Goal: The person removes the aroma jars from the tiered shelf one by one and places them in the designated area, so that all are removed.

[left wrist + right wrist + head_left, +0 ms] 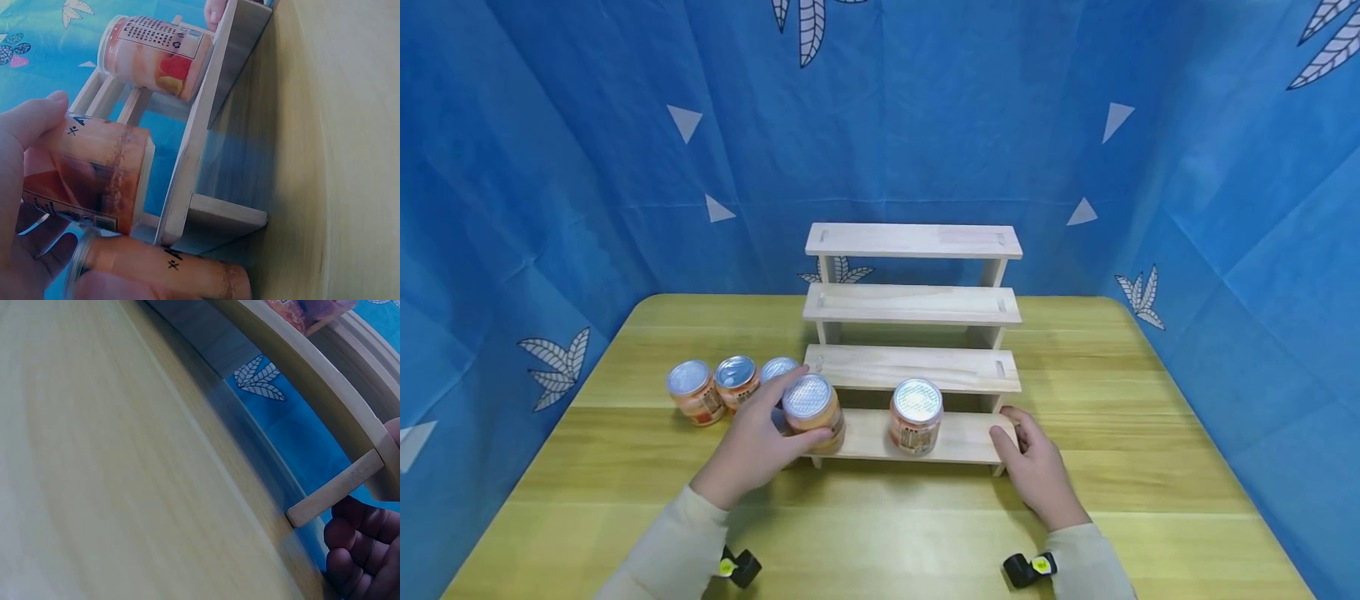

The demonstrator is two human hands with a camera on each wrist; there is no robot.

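My left hand [760, 450] holds a canned-fruit jar [811, 414] with a silver foil lid, its thumb and fingers round the sides. The jar is upright at the left end of the lowest step of a pale wooden four-step display rack [970, 437]. In the left wrist view, the held jar [87, 172] overlaps the rack's near end, and another jar [162, 275] stands just below it. A matching jar [916, 417] sits mid-step. My right hand [1037, 467] grips that step's right end, thumb on top; curled fingers [350, 537] show beside the support in the right wrist view.
More fruit jars stand on the table left of the rack, including an outer jar [696, 392] and one beside it [737, 381]; my left hand partly hides others. A blue curtain [925, 125] hangs behind the wooden table [1112, 500] and along both sides.
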